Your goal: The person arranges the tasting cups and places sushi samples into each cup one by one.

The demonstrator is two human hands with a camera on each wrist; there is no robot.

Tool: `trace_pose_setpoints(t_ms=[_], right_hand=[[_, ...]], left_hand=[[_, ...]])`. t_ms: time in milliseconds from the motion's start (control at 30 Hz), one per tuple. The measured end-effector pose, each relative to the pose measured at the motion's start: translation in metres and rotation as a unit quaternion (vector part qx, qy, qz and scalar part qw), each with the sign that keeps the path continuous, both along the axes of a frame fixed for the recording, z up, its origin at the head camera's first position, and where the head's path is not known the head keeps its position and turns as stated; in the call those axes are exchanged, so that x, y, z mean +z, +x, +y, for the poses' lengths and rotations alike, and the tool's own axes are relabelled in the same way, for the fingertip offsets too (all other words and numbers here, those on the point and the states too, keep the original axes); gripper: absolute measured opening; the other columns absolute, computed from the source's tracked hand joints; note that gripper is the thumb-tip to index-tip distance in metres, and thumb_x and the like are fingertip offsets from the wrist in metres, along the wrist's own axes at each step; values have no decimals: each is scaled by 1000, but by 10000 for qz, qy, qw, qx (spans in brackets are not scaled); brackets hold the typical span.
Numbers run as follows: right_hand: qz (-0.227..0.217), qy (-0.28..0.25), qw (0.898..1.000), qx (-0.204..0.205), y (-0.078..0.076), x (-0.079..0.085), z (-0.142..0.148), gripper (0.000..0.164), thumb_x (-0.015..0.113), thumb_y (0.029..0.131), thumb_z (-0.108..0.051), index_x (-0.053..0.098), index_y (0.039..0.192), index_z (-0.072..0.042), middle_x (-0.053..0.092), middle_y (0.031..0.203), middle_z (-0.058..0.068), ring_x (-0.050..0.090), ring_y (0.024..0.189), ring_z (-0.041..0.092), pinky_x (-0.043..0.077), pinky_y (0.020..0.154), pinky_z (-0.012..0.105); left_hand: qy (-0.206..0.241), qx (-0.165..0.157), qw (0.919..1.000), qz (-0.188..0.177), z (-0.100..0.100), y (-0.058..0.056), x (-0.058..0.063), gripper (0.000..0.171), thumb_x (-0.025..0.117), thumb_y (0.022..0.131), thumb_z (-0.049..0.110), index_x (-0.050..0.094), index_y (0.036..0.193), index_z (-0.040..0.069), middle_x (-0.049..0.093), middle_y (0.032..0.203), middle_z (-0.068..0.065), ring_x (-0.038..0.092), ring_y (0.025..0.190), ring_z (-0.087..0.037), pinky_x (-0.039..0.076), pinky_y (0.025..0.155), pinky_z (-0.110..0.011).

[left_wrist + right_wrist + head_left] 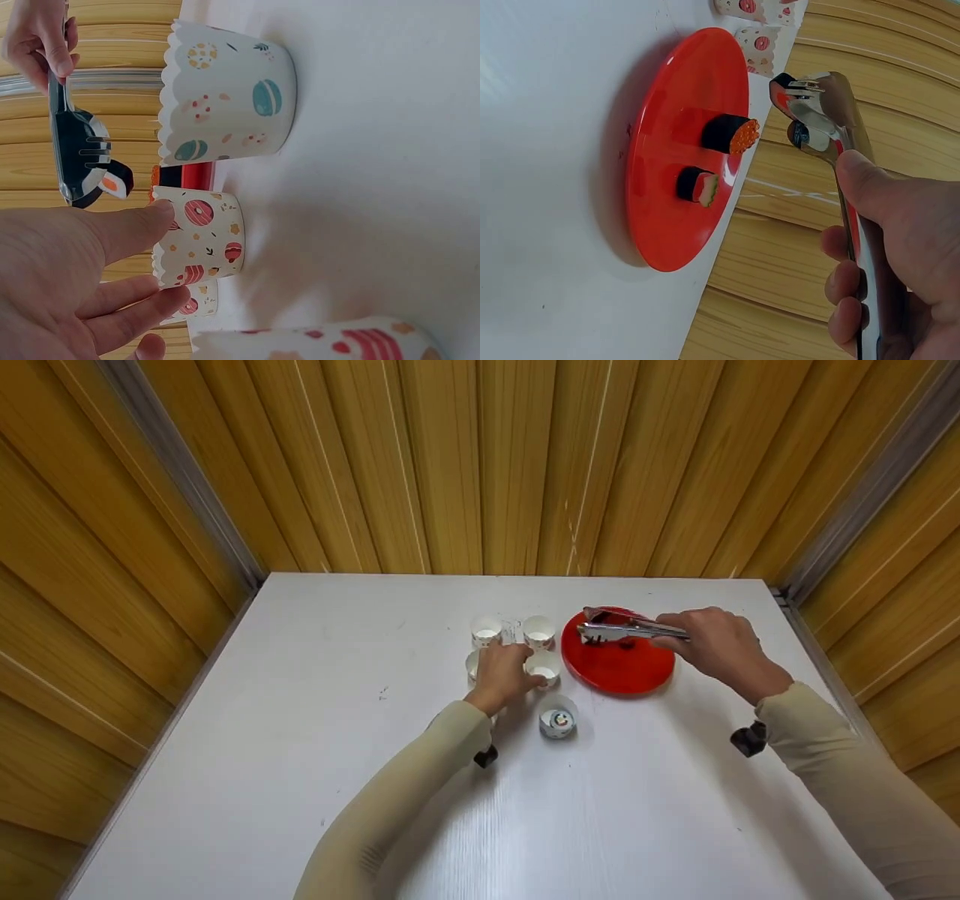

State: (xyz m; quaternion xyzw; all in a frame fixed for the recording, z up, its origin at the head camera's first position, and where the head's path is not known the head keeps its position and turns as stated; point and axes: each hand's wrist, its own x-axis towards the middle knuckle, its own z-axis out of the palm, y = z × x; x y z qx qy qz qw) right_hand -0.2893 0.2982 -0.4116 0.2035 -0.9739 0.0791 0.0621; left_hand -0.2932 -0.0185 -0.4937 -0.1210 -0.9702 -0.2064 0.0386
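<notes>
My left hand (501, 673) holds a white paper baking cup (543, 669) by its side, thumb and fingers around its rim. In the left wrist view this cup (201, 238) shows pink doughnut prints and a scalloped edge. My right hand (712, 645) grips metal serving tongs (634, 628) above a red plate (630, 679). A dark-wrapped sushi roll piece (781, 96) with an orange and white filling sits between the tongs' fork and spoon ends. Two sushi pieces lie on the plate, one topped with orange roe (731, 135), the other a smaller roll (696, 185).
Two more paper cups, a left one (487, 631) and a right one (539, 630), stand behind the held one. Nearer me, another cup (557, 727) contains a sushi piece (559, 719). My left arm partly hides others. Wooden panels (450, 465) enclose the white table (337, 660).
</notes>
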Motion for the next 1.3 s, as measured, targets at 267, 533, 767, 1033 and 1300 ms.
trace_pose_setpoints(t_ms=[267, 533, 767, 1033, 1300], right_hand=[[-89, -302, 9995, 71, 8, -8, -4, 44, 77, 94, -33, 71, 131, -12, 76, 100, 12, 57, 75, 25, 44, 59, 36], [-40, -686, 9974, 216, 12, -20, -14, 39, 79, 92, -29, 74, 128, -13, 75, 92, 6, 56, 70, 22, 45, 57, 33], [-50, -894, 9953, 360, 14, -34, -24, 41, 81, 91, -28, 74, 128, -14, 75, 89, 3, 58, 74, 24, 50, 63, 35], [-18, -1046, 9935, 439, 12, -46, -30, 42, 82, 89, -27, 74, 128, -13, 76, 90, 3, 60, 77, 26, 51, 66, 40], [-16, -1174, 9912, 610, 10, -56, -35, 39, 83, 89, -28, 75, 126, -16, 77, 92, -1, 59, 77, 22, 49, 66, 38]], left_hand=[[111, -11, 9999, -35, -2, 0, 0, 40, 89, 80, 40, 80, 104, 9, 67, 77, 2, 53, 82, -21, 41, 82, -40], [44, -46, 9999, 85, -3, 1, -1, 40, 88, 79, 42, 80, 103, 10, 73, 85, 1, 57, 86, -22, 42, 84, -41], [-11, -43, 10000, 78, -3, 0, -1, 41, 88, 79, 42, 79, 102, 9, 71, 82, 0, 58, 88, -24, 43, 86, -42], [88, -38, 9999, 30, -3, -1, 0, 42, 90, 78, 41, 80, 104, 9, 68, 78, 0, 55, 80, -23, 43, 85, -42], [156, -4, 9999, -74, -3, -1, -1, 37, 89, 79, 41, 79, 99, 11, 64, 74, 2, 52, 78, -21, 42, 87, -42]])
